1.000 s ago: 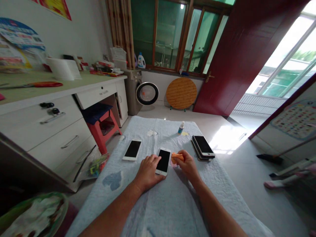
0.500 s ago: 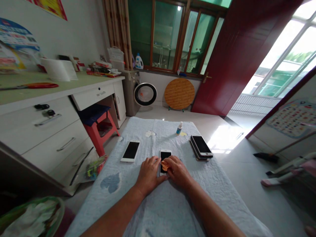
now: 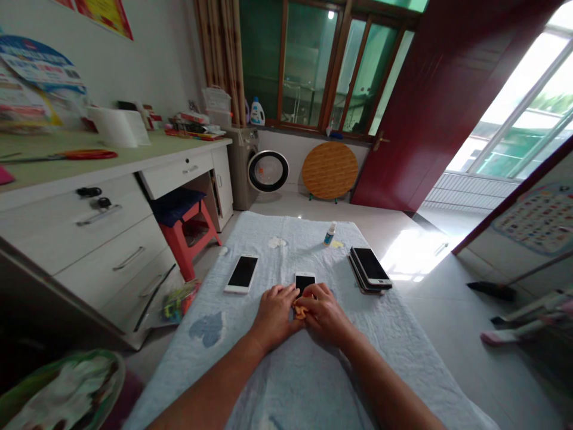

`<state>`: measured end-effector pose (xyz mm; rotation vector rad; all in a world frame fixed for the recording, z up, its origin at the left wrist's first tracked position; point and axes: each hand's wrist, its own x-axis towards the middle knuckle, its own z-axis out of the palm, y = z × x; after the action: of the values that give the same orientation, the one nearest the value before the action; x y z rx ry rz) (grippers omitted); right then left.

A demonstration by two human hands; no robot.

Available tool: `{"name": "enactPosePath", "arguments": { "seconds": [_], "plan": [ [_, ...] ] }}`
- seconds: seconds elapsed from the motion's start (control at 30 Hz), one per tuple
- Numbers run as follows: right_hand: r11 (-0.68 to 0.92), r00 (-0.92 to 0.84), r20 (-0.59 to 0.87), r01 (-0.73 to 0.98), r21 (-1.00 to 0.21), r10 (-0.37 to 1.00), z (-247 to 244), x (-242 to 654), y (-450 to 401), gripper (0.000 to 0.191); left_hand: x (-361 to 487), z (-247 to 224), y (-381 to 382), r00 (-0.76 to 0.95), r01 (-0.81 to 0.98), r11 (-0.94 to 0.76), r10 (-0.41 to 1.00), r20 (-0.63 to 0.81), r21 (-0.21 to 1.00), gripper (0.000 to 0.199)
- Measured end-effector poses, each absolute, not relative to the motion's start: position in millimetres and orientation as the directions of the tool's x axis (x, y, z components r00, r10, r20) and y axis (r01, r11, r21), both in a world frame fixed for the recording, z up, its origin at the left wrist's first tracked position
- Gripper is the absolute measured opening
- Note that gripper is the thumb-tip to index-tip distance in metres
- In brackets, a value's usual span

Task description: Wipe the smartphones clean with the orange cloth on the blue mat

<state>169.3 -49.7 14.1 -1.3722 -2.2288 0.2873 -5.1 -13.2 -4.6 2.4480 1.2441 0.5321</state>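
A white phone with a dark screen (image 3: 305, 282) lies in the middle of the cloth-covered table (image 3: 286, 382). My left hand (image 3: 275, 310) is closed on its left edge, steadying it. Pinched in the fingers of my right hand (image 3: 326, 310) is an orange cloth (image 3: 300, 310), pressed on the lower part of the phone. My hands partly hide the phone. Another white phone (image 3: 242, 273) lies flat to the left. On the right is a stack of phones (image 3: 369, 267), and a small spray bottle (image 3: 330, 234) stands near the far edge.
On the left is a desk (image 3: 179, 154) with paper roll and scissors, and a red stool (image 3: 185, 233) below. A waste bin (image 3: 119, 382) stands at the lower left. Beyond the table are an open washing machine (image 3: 244, 167) and a round wooden board (image 3: 330, 170).
My right hand has drawn the orange cloth down the phone towards its lower end. My left hand stays at the phone's side. The whole view has shifted slightly.
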Motion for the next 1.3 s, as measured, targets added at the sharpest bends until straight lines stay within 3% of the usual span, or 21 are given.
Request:
{"name": "enactPosePath", "arguments": {
  "seconds": [0.43, 0.6, 0.77, 0.9, 1.3],
  "plan": [
    [0.304, -0.132, 0.361, 0.825, -0.477, 0.923, -3, 180, -27, 0.035, -6, 2, -13, 0.542, 0.713, -0.520, 0.834, 0.100, 0.471, 0.076],
    [0.366, -0.234, 0.304, 0.775, -0.515, 0.924, 1, 186, -32, 0.037, -7, -3, -13, 0.546, 0.703, -0.542, 0.826, 0.138, 0.460, 0.074],
    [0.430, -0.427, 0.151, 0.692, -0.580, 0.891, 20, 192, -44, 0.036, -7, -7, -12, 0.550, 0.699, -0.560, 0.818, 0.167, 0.445, 0.074],
    [0.403, -0.450, 0.074, 0.701, -0.588, 0.890, 31, 193, -48, 0.033, -7, -5, -12, 0.552, 0.699, -0.561, 0.818, 0.164, 0.444, 0.075],
    [0.321, -0.232, 0.230, 0.790, -0.523, 0.945, 2, 186, -36, 0.032, -6, 2, -14, 0.554, 0.703, -0.547, 0.822, 0.132, 0.454, 0.071]
  ]
}}
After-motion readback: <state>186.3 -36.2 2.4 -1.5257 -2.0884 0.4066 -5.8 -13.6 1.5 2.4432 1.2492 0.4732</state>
